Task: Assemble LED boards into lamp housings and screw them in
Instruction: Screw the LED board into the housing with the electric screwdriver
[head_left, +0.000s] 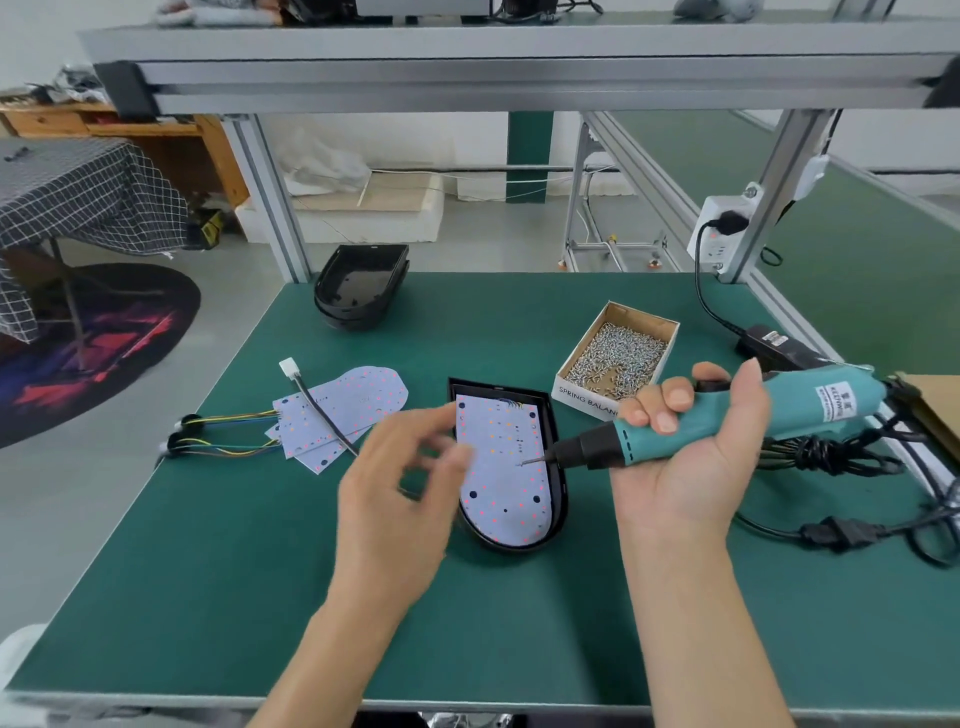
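I see the right hand (691, 447) wrapped palm-up around the teal electric screwdriver (727, 421), held nearly level so its bit, with what looks like a screw on the tip, points left over the LED board (501, 467); I judge this grip is for loading a screw before driving it. That board sits inside one black lamp housing (558, 467) near the middle of the green bench (208, 597), set close in front of me so both hands reach it. The left hand (400, 493) hovers just left of the housing, fingers loosely curled and blurred; it seems to hold nothing, though a screw pinched there could be hidden. A cardboard box of screws (615, 358) stands just beyond the housing, toward the right edge, handy for the driving hand. Spare boards (337, 410) lie fanned toward the left edge, two or three by my count, wires trailing off it. Empty housings (361, 291) are nested at the far edge, apparently two.
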